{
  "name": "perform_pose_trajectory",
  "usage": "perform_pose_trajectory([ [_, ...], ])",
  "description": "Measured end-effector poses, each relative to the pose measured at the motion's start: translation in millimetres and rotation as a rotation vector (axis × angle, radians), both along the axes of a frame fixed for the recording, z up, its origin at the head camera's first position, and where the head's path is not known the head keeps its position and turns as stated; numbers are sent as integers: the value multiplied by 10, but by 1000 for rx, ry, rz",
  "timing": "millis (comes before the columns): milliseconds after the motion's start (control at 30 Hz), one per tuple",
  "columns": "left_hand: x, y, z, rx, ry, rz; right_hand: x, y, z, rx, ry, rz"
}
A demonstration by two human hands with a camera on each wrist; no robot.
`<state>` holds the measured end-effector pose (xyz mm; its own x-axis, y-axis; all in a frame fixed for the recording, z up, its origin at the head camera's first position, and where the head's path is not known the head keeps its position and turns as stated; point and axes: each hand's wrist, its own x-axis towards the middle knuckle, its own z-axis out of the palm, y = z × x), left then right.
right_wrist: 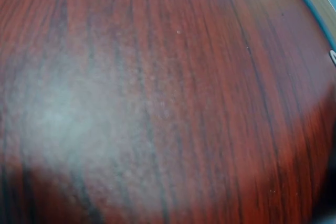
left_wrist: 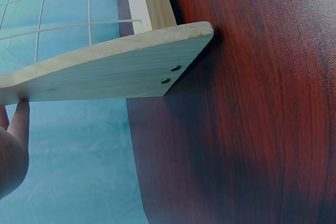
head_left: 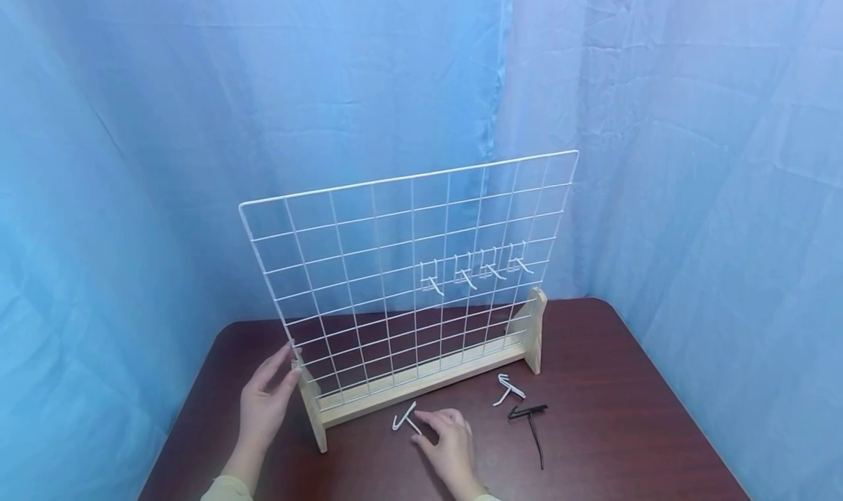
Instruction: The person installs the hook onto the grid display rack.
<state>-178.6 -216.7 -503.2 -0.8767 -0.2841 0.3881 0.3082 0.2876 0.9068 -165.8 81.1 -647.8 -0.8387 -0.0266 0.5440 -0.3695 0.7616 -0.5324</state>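
Note:
A white wire grid panel [head_left: 395, 208] stands upright in a pale wooden stand [head_left: 421, 375]. At the stand's left end, my left hand [head_left: 260, 406] holds the top of the wooden upright [left_wrist: 105, 72], with thumb and fingers spread to either side of it. Low in front of the stand, my right hand [head_left: 448, 442] pinches the prong of a white metal hook [head_left: 403, 417] between thumb and index finger. Several white hooks [head_left: 464, 276] hang in a row on the right half of the grid. Table surface fills most of the right wrist view, which does not show the right fingers.
On the dark red wooden table [head_left: 626, 428], a loose white hook [head_left: 508, 389] and a longer black hook [head_left: 533, 428] lie right of my right hand. Blue curtains [head_left: 369, 84] surround the table at the back and sides.

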Motion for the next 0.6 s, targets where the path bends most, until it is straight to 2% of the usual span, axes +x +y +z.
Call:
perform_pose_trajectory([
  [200, 1, -1, -1, -25, -21, 3, 7, 0, 10, 15, 36, 3],
  [600, 19, 1, 4, -46, -35, 11, -1, -3, 0, 61, 44, 3],
])
